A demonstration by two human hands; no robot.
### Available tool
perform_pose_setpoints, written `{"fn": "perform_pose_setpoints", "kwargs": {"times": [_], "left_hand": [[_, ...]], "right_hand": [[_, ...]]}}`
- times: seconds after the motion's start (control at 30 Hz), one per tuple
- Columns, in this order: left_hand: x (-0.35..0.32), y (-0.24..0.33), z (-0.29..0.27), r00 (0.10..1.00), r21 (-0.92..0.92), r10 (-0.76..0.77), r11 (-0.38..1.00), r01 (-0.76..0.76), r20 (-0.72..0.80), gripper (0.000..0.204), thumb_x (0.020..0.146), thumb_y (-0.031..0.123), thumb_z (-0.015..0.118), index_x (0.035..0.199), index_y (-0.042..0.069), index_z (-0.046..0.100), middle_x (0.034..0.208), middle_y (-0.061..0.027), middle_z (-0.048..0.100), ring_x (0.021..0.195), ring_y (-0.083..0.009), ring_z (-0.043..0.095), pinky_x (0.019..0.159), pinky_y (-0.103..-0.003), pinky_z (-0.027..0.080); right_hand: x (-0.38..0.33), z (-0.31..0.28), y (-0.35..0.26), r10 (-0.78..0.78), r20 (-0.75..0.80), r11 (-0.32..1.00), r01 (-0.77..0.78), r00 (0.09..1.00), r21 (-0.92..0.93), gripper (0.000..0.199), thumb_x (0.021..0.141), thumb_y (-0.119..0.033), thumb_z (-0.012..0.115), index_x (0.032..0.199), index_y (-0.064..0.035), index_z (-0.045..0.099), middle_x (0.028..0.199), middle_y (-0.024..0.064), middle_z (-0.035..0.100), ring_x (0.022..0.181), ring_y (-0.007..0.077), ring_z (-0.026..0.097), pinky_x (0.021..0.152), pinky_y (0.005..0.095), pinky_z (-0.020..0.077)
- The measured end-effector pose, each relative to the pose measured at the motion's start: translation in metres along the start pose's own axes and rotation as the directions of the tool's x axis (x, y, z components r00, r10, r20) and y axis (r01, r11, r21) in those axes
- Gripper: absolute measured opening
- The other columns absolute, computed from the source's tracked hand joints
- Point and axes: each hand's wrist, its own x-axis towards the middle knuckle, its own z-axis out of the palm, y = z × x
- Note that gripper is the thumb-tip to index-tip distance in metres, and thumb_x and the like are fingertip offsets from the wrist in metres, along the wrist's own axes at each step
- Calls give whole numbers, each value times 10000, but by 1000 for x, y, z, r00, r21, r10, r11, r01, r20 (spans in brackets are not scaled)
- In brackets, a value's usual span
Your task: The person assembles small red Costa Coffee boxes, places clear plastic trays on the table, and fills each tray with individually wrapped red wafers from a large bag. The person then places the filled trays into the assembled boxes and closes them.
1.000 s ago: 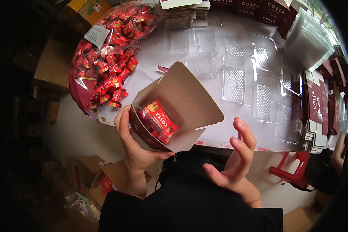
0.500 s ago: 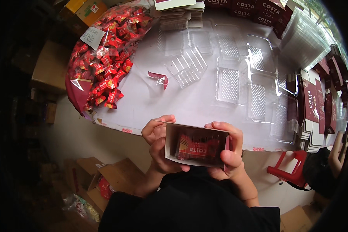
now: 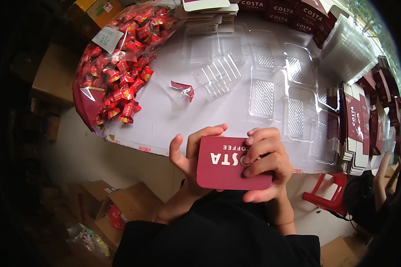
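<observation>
A small maroon carton (image 3: 216, 171) with white lettering is held in front of my body, just off the table's near edge, its flap lying across the end. My left hand (image 3: 192, 153) grips its left side, forefinger along the top edge and another finger sticking out to the left. On the other side my right hand (image 3: 269, 162) wraps the carton, with fingers lying across the flap and the thumb at the lower edge. The flap hides what is inside.
Red-wrapped sweets (image 3: 129, 84) spill from a clear bag at the table's left. Clear plastic trays (image 3: 263, 98) lie across the right half, with a torn maroon scrap (image 3: 182, 90) left of them. Flat cartons (image 3: 356, 129) are stacked at right. A red stool (image 3: 327, 191) stands below; another person is beside it.
The carton's open end, which showed red-wrapped contents, is now covered by its maroon flap. My right fingers have moved from the side onto the flap.
</observation>
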Motion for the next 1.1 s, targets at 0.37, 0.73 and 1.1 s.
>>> {"fn": "perform_pose_setpoints", "kwargs": {"times": [0.37,0.73,1.1], "left_hand": [[31,18,-14,970,210,140,961,-182,199,311,914,384,487,1022,98,429,935,-91,628,900,-250,586,930,-470,392],[24,26,-25,916,80,185,971,-227,355,291,888,433,455,909,143,435,901,5,651,891,-176,610,898,-474,449],[10,5,-20,926,109,287,941,-321,243,214,875,399,530,872,191,479,912,31,552,909,-170,501,832,-396,475]], "right_hand": [[3,5,3,-103,-80,983,90,991,-160,275,622,-103,777,826,-61,597,865,86,586,791,257,573,667,340,490],[-10,9,1,-89,-99,996,89,991,-8,203,575,-63,725,641,-119,541,804,39,617,803,214,581,754,400,472],[-29,-8,-1,-118,63,967,129,991,-221,271,726,-266,738,962,-155,667,1163,146,522,1064,331,527,918,463,421]]}}
